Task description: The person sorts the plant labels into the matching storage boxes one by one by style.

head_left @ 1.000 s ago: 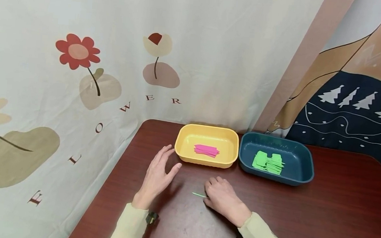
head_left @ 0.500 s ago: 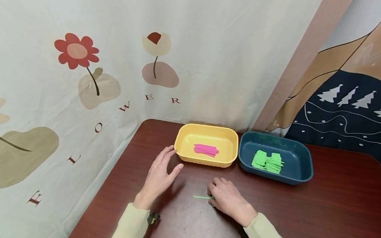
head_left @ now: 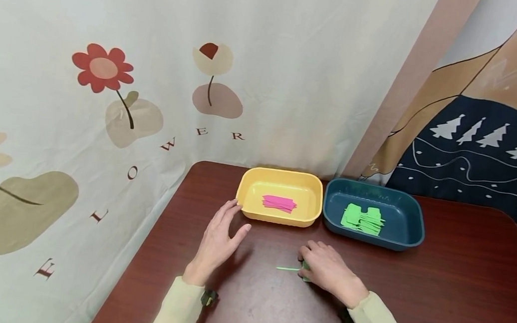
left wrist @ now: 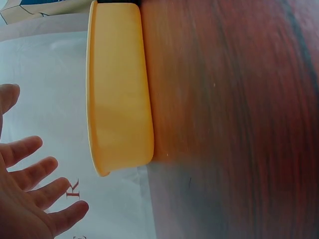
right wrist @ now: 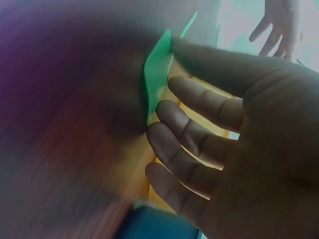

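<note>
My right hand point(head_left: 329, 270) pinches a green plant tag point(head_left: 307, 271) between thumb and fingertips, low over the table point(head_left: 257, 306). Its thin stem points left, and the hand covers part of its flat head. Up close in the right wrist view, the thumb and several fingertips meet the edges of the tag point(right wrist: 158, 67). With fingers spread and holding nothing, my left hand point(head_left: 217, 238) hovers by the left front corner of a yellow tray point(head_left: 277, 219). In the left wrist view, a gap shows between the left hand point(left wrist: 30, 194) and the tray's side point(left wrist: 122, 89).
Inside the yellow tray lies a small stack of pink strips point(head_left: 279, 203). A dark blue tray point(head_left: 370, 240) stands to its right, with a pile of green tags point(head_left: 362, 220) in it. Behind the table hangs a printed curtain point(head_left: 291, 83).
My right hand has moved to the right across the table, carrying the green plant tag along. The tag's stem has levelled out. My left hand has barely shifted.
</note>
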### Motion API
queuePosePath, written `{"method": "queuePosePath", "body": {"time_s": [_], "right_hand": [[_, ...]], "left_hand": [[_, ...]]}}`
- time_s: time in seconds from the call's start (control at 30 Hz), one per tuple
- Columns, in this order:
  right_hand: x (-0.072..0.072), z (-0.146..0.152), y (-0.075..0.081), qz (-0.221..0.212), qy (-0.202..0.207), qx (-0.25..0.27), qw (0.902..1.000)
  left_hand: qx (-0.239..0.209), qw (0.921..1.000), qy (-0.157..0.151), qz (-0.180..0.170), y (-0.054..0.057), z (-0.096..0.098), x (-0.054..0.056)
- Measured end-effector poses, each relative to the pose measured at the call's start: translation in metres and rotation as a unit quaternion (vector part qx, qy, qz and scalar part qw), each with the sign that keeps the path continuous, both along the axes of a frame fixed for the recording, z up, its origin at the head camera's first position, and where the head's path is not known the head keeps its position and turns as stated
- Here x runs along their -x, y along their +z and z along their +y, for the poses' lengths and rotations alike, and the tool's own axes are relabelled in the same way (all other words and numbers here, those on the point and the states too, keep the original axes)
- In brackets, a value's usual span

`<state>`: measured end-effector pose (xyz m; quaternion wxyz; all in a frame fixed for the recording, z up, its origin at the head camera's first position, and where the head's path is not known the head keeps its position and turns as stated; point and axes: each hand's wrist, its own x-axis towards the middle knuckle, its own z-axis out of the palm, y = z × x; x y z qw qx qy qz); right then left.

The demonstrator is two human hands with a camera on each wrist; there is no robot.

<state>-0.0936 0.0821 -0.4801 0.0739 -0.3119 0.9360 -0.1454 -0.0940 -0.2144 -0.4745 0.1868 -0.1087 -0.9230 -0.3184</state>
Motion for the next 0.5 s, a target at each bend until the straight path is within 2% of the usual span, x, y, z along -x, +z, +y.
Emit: {"method": "queuePosePath", "body": {"time_s": [0.2, 0.5], "right_hand": [[-0.001, 0.014, 0.002, -0.044, -0.018, 0.000, 0.9988], [-0.002, 0.021, -0.001, -0.055, 0.003, 0.013, 0.9984]], "left_hand": [[0.001, 1.0000, -0.003, -0.006, -0.001, 0.004, 0.000], [0.002, 0.9997, -0.022, -0.007, -0.001, 0.014, 0.004]]}}
